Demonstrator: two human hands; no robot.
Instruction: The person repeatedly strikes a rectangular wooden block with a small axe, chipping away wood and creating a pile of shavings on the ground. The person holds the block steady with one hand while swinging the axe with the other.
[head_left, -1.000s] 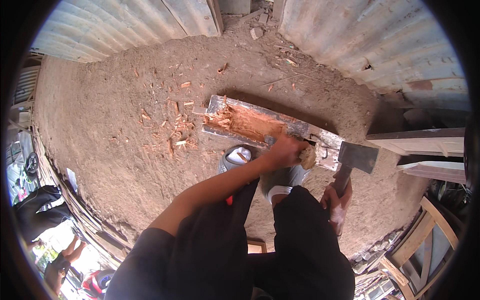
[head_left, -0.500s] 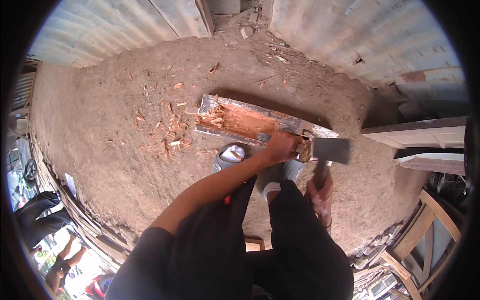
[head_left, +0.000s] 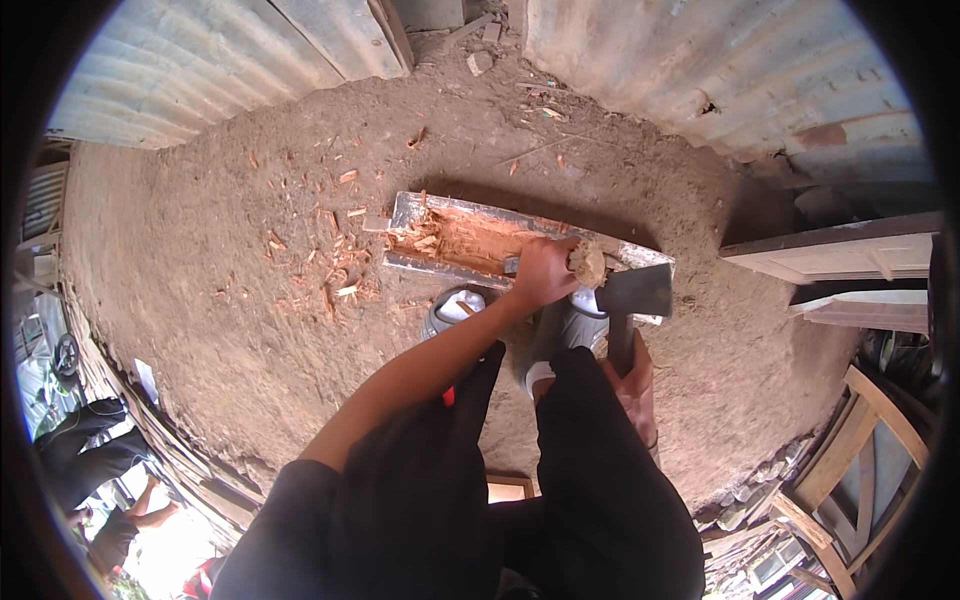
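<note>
A long wooden beam with a hollowed, reddish trough lies on the ground in front of me. My left hand is closed around a chisel, whose frayed, battered wooden handle end sticks out to the right. The chisel's metal blade shows left of my fingers, at the trough; its tip is hard to make out. My right hand grips the handle of a hatchet. Its broad grey head is just right of the chisel's handle end, over the beam's right part; whether they touch I cannot tell.
Wood chips litter the dirt floor left of the beam. My shoes are at the beam's near side. Corrugated metal sheets stand at the back. Wooden panels and a wooden frame are at the right. Another person is at far left.
The hatchet head has moved left, nearer the chisel's handle end. My left hand and the chisel have shifted slightly left and farther away. The whole view has shifted a little.
</note>
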